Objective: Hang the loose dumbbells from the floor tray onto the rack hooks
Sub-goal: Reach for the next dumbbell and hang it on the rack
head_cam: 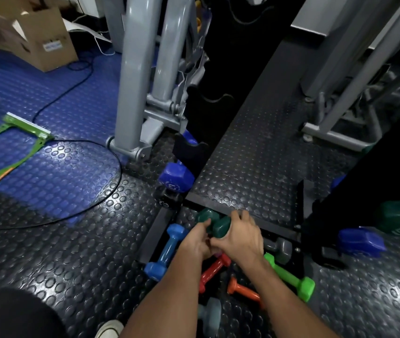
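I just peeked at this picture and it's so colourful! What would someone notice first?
First, the two hands, left hand and right hand, meeting low in the middle on a dark green rubber-coated dumbbell. Around them lies a bright heap: a blue dumbbell to the left, a red dumbbell and an orange dumbbell below, a lime green dumbbell to the right. Behind, grey metal machine posts rise from the studded floor.

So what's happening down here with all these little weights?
A person is crouched over a floor tray of loose colored dumbbells. Both hands are on a dark green dumbbell: the right hand curls over it and the left hand grips beside it. Blue, red, orange and bright green ones lie in the tray. The rack hooks stand just behind.
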`<state>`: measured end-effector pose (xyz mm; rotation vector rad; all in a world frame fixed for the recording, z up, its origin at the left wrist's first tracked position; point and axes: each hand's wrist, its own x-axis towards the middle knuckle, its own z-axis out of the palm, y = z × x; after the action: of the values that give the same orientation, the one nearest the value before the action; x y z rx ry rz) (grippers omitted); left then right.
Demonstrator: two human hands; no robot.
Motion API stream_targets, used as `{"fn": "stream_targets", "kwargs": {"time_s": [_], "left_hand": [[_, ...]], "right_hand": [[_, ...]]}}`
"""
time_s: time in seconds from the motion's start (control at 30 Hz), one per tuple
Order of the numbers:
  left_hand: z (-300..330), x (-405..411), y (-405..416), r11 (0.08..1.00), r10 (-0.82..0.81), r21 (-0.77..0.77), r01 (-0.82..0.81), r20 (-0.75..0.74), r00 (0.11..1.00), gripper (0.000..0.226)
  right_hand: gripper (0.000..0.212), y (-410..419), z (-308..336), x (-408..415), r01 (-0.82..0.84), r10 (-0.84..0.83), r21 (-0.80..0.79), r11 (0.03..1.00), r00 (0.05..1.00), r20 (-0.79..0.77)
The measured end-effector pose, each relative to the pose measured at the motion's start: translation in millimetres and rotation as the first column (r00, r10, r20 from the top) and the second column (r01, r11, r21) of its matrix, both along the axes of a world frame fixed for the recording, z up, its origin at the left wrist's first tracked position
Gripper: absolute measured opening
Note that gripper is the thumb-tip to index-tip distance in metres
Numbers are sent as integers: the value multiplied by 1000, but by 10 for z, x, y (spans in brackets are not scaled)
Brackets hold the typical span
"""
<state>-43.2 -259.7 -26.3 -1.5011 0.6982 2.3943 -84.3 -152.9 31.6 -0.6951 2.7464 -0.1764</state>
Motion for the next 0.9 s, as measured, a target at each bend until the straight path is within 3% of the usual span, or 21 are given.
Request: {"fn": "stream_targets", "kwargs": {"time_s": [0.13, 0.27, 0.43, 0.53, 0.73, 0.9], "left_hand": [[149, 175, 33, 991, 134, 6, -134, -27, 991, 32], [342, 457, 15, 953, 298, 41, -300, 42, 954, 34], [809, 822, -96, 785, 618, -28, -619, -33, 786, 31], [840, 963, -327, 711, 691, -136, -690, -47, 721, 44], [1486, 935, -874, 674, 612, -369, -640, -207, 764, 29], [1939, 707, -1375, 681, 319, -613, -400, -243, 916, 16]], "right_hand": [[81, -47, 334, 197, -169, 171, 45, 985, 984, -45], [79, -94, 588, 410, -267, 267, -42, 963, 964, 10], [83, -201, 689, 626, -331, 347, -168, 929, 935, 76], [87, -338, 731, 789, -363, 389, -291, 885, 921, 34], [91, -708, 1025, 932, -249, 304, -517, 819, 952, 22], [95, -931, 1255, 883, 91, 91, -662, 744, 968, 235]]}}
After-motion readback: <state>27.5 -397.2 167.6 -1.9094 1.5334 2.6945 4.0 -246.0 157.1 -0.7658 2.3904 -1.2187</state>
